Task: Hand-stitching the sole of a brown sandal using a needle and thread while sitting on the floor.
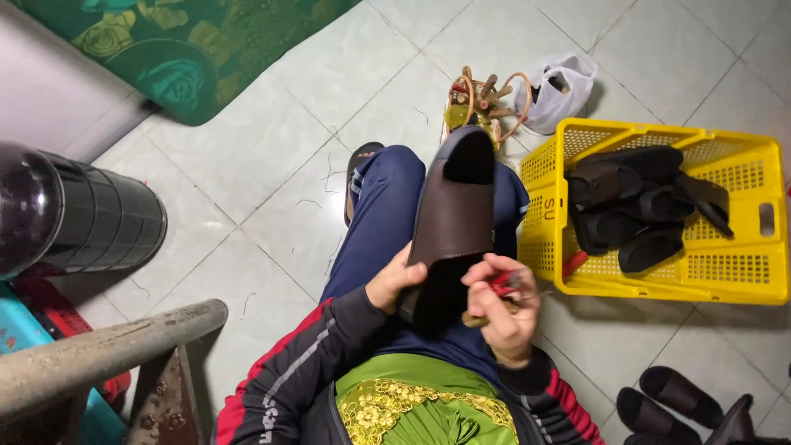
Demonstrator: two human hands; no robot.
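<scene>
A dark brown sandal [451, 214] rests sole-up along my lap, toe pointing away. My left hand [394, 280] grips its near left edge with the thumb on the sole. My right hand [503, 305] is closed around a small red-handled tool [504, 282] pressed against the sandal's near right edge. A wooden piece shows under that hand, partly hidden. My legs in blue trousers [375, 222] stretch out beneath the sandal.
A yellow plastic crate [741, 280] with several black sandals stands at right. More black sandals [667, 400] lie bottom right. A white plastic bag [560, 86] and a basket of wooden pegs [482, 99] sit ahead. A black bin [91, 218] and a metal rail [107, 346] are at left.
</scene>
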